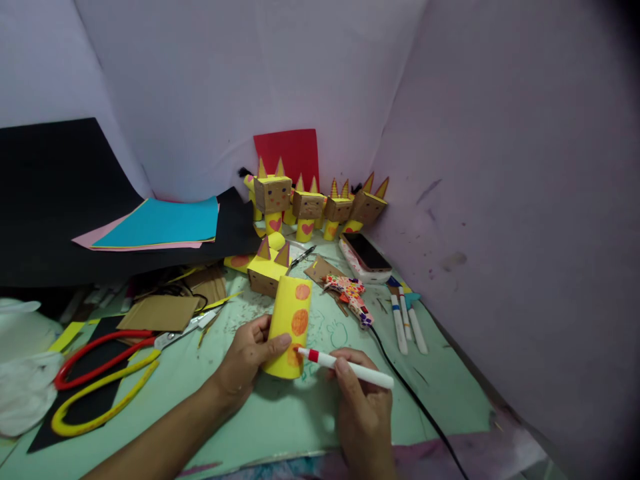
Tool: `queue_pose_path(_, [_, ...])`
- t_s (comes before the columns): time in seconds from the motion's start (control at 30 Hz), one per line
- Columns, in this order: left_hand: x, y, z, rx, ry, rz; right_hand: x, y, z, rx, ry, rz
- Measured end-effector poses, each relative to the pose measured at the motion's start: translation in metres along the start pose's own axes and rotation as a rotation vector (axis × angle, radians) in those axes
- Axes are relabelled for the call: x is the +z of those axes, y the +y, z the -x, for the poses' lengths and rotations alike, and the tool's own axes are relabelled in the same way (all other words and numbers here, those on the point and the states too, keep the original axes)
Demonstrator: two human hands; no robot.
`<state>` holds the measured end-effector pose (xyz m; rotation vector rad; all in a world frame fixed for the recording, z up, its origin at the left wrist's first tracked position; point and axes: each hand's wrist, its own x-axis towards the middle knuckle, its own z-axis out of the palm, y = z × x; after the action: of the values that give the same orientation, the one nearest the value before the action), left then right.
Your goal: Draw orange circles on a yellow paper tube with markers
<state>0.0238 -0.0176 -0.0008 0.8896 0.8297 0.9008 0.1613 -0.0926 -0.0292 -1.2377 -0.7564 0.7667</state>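
The left hand (250,360) covers part of the yellow tube (286,310), its thumb lying across the lower front; the fingers behind the tube are mostly out of sight, and so is the tube's back. The right hand (363,400) hides part of the red marker's (350,368) barrel, and its curled fingers are only partly seen. Both forearms are cut off by the lower edge of the view.

The tube is held up above the counter (320,420), in front of a boxy yellow-and-cardboard head (267,273), whose lower part it covers. Its long axis runs close to upright, the top leaning slightly to the right and away. Three orange-red spots line its right side from top to bottom; the lowest is partly hidden by the thumb and the marker tip.

The left hand pinches the tube between thumb and fingers. The right hand grips the marker between thumb and fingers, its tip pointing left at the lowest spot and its white end to the right, slightly lower.

Farther back, the boxy figures (307,207) overlap, so their rear parts are hard to make out, as are the faint drawn marks on some faces. The black cable (415,400) leaves the view at the bottom; the black sheet (45,193) is cut off at left.
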Motion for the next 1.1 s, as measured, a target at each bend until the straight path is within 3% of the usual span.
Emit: queue_pose_path(1.1, [-0.0036, -0.0011, -0.0002, 0.027, 0.001, -0.056, 0.0033, 0.0007, 0.0068, -0.067, 0.045, 0.013])
